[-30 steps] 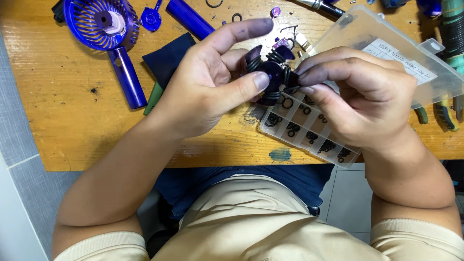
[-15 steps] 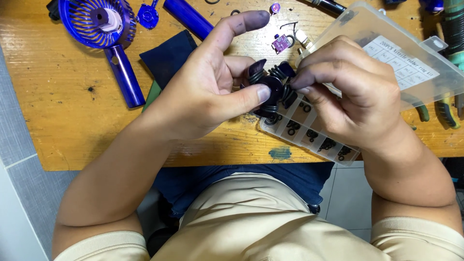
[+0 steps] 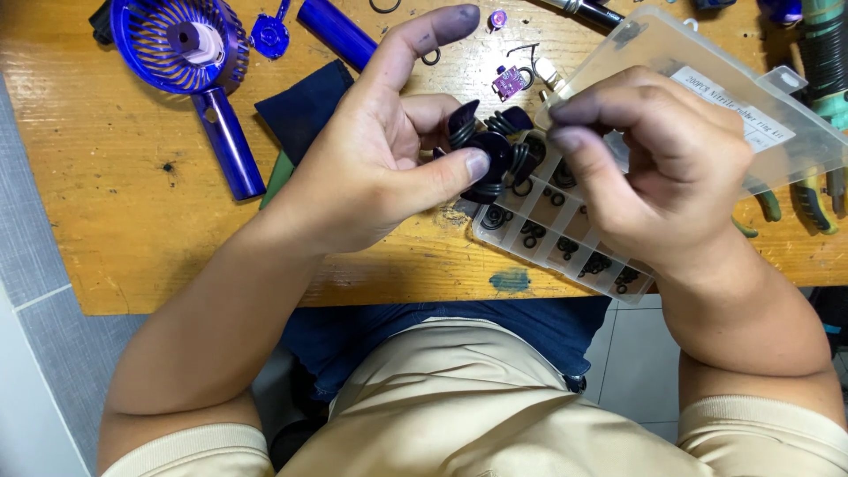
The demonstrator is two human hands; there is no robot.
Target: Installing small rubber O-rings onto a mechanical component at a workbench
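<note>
At the far left of the wooden table (image 3: 115,203) lay a blue handheld fan housing (image 3: 177,44) with its grille up and its handle (image 3: 228,143) pointing toward the table edge. Just right of it sat a small blue round part (image 3: 269,35), a blue cylinder (image 3: 336,34) and a dark cloth (image 3: 300,106).

The left hand (image 3: 371,168) came next, thumb pressed onto the hub of a dark blue fan impeller (image 3: 488,150), other fingers curled behind it and the forefinger stretched out straight. The impeller was held in the air just above the near-left corner of a clear compartment box of black O-rings (image 3: 565,247). Black rings seemed to be looped over its blades, though the blur made that hard to confirm.

The right hand (image 3: 654,177) met the impeller from the other side, fingertips pinched together at a blade. Behind it rose the box's open clear lid (image 3: 698,62), beside a small purple circuit board (image 3: 508,81). Green-handled pliers (image 3: 817,190) lay at the far right.
</note>
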